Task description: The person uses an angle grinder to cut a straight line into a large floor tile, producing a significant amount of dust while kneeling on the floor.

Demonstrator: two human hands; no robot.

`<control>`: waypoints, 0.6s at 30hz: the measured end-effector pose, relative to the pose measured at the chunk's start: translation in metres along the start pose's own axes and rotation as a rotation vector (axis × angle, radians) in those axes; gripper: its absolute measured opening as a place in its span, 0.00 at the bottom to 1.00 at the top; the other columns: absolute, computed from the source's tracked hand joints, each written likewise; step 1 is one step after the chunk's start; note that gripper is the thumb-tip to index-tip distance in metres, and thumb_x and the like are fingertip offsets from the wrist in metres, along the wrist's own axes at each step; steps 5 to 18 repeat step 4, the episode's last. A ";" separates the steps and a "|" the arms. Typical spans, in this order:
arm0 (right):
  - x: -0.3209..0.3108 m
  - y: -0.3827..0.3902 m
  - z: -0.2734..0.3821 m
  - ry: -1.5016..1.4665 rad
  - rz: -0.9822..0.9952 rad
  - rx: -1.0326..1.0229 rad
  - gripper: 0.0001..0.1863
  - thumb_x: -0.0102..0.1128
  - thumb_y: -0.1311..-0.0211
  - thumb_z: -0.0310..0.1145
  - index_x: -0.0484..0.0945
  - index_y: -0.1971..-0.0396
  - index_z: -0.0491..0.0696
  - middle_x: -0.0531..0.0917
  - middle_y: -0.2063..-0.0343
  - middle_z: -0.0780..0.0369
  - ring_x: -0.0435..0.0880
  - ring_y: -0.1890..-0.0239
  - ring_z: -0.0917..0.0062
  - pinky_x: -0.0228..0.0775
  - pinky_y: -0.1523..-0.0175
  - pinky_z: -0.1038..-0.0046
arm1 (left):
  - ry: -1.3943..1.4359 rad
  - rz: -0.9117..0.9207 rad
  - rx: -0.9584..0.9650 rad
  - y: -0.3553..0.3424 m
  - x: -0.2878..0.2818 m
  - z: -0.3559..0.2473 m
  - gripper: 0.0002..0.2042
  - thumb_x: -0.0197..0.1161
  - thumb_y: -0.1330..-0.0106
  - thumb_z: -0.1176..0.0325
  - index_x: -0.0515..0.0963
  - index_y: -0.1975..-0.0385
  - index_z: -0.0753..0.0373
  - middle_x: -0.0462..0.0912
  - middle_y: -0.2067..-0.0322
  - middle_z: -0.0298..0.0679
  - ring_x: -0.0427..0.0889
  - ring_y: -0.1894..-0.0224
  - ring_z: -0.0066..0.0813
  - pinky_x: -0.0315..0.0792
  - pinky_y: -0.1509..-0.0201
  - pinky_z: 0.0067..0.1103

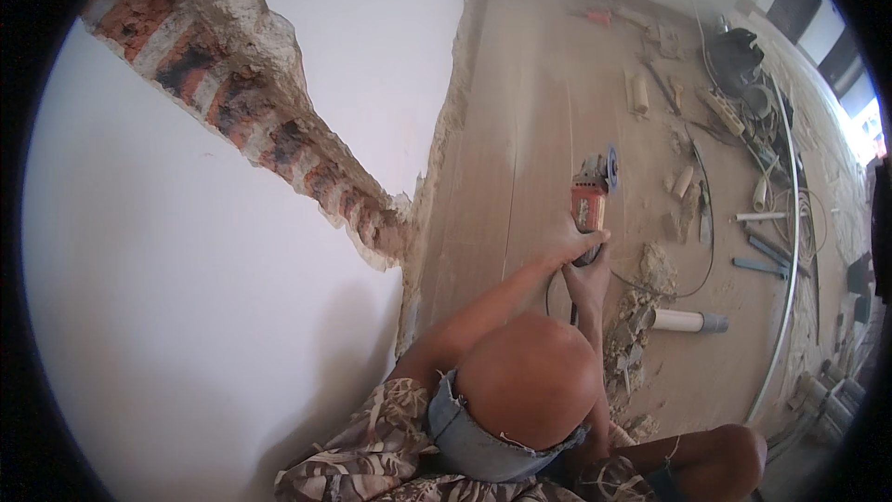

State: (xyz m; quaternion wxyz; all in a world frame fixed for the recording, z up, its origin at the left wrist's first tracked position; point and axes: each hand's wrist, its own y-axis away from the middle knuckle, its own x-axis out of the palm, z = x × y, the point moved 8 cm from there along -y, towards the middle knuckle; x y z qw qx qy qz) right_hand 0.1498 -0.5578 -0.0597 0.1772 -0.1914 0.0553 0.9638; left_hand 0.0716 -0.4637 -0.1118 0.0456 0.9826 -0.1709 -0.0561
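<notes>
In front of my bent knee, both hands are closed round a red angle grinder (588,206), its metal head and thin blue-rimmed disc (612,168) pointing away from me. My left hand (574,240) wraps the body, the thumb lying across it. Just behind, my right hand (586,283) grips the dark rear end, its fingers partly hidden. A black cord (688,294) curves over the floor to the right of my hands. Whether the disc is spinning, I cannot tell.
On the left, a white wall (186,251) has a rough channel (279,144) exposing brick. Broken rubble (641,325) and a white pipe with a grey end (683,320) lie to my right. Beyond are tools, cables, a long pale conduit (791,251) and a black bucket-like container (736,60).
</notes>
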 end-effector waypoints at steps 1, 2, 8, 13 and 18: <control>-0.009 -0.004 -0.003 0.042 -0.020 0.029 0.37 0.71 0.56 0.40 0.66 0.45 0.44 0.80 0.54 0.49 0.80 0.49 0.55 0.70 0.46 0.60 | 0.012 -0.061 0.065 -0.001 0.006 -0.009 0.25 0.72 0.48 0.51 0.77 0.59 0.66 0.80 0.67 0.42 0.80 0.65 0.29 0.75 0.59 0.28; -0.014 -0.008 -0.001 0.084 -0.010 0.008 0.36 0.70 0.54 0.39 0.65 0.44 0.45 0.79 0.52 0.49 0.80 0.49 0.54 0.69 0.46 0.60 | 0.028 -0.122 0.131 -0.001 0.012 -0.019 0.23 0.71 0.48 0.52 0.79 0.62 0.65 0.81 0.70 0.43 0.81 0.68 0.29 0.75 0.61 0.29; -0.004 -0.015 0.004 0.110 0.052 -0.026 0.35 0.68 0.51 0.38 0.64 0.42 0.46 0.78 0.49 0.49 0.79 0.47 0.53 0.69 0.45 0.59 | 0.055 -0.209 0.228 0.003 -0.004 -0.032 0.24 0.71 0.48 0.51 0.79 0.60 0.65 0.82 0.70 0.46 0.83 0.66 0.34 0.76 0.59 0.30; -0.004 -0.015 0.004 0.110 0.052 -0.026 0.35 0.68 0.51 0.38 0.64 0.42 0.46 0.78 0.49 0.49 0.79 0.47 0.53 0.69 0.45 0.59 | 0.055 -0.209 0.228 0.003 -0.004 -0.032 0.24 0.71 0.48 0.51 0.79 0.60 0.65 0.82 0.70 0.46 0.83 0.66 0.34 0.76 0.59 0.30; -0.004 -0.015 0.004 0.110 0.052 -0.026 0.35 0.68 0.51 0.38 0.64 0.42 0.46 0.78 0.49 0.49 0.79 0.47 0.53 0.69 0.45 0.59 | 0.055 -0.209 0.228 0.003 -0.004 -0.032 0.24 0.71 0.48 0.51 0.79 0.60 0.65 0.82 0.70 0.46 0.83 0.66 0.34 0.76 0.59 0.30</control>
